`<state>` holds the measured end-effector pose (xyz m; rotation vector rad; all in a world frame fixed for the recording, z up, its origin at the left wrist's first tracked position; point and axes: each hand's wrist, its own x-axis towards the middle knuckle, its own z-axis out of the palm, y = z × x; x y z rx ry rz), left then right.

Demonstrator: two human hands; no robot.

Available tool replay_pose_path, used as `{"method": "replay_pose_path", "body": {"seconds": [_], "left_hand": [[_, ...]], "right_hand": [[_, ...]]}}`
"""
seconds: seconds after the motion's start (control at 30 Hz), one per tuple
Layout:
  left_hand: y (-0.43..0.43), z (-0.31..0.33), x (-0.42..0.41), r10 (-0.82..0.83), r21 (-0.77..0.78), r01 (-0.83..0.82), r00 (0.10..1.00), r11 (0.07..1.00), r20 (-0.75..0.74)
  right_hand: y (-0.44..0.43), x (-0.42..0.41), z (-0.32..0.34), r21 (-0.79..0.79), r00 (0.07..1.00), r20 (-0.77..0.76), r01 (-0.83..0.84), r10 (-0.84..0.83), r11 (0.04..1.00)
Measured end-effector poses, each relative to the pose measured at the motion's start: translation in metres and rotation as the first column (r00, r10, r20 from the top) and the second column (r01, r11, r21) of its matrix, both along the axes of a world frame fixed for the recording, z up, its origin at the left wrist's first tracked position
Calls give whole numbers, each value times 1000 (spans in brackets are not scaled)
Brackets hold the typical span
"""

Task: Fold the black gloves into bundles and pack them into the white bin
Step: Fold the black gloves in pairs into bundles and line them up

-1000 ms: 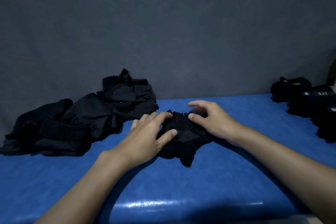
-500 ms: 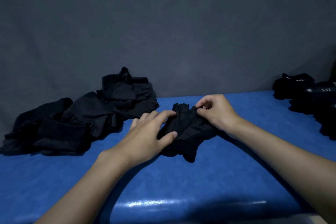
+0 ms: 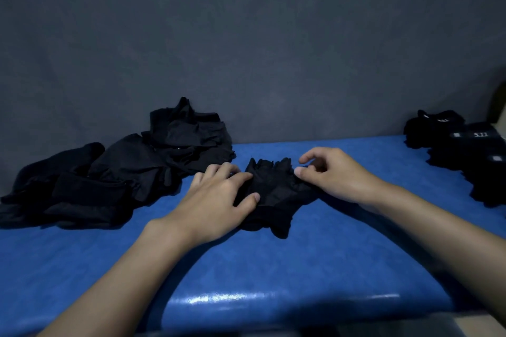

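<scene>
Heap (image 3: 115,172) and labelled stack (image 3: 471,150) flank the glove (image 3: 273,189); left hand (image 3: 216,205) presses flat, right hand (image 3: 336,175) pinches it.

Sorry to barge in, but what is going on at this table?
A person is folding a black glove on the blue table. The left hand presses it flat while the right hand pinches its far edge. A pile of gloves sits at the left, a second heap at the far right.

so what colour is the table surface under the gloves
Bright blue table surface, seen in the head view.
</scene>
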<state>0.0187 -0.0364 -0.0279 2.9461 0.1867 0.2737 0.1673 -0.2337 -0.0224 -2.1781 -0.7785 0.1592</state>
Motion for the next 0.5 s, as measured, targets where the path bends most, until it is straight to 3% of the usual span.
{"method": "replay_pose_path", "body": {"seconds": [0.27,0.5], "left_hand": [[6,-2,2,-136,-51,135,991,990,-14],[9,-4,3,-117,-8,116,991,993,-69]], "right_hand": [[8,-4,-5,-4,995,-4,103,-103,995],[17,-9,1,-115,976,79,213,-205,970]]}}
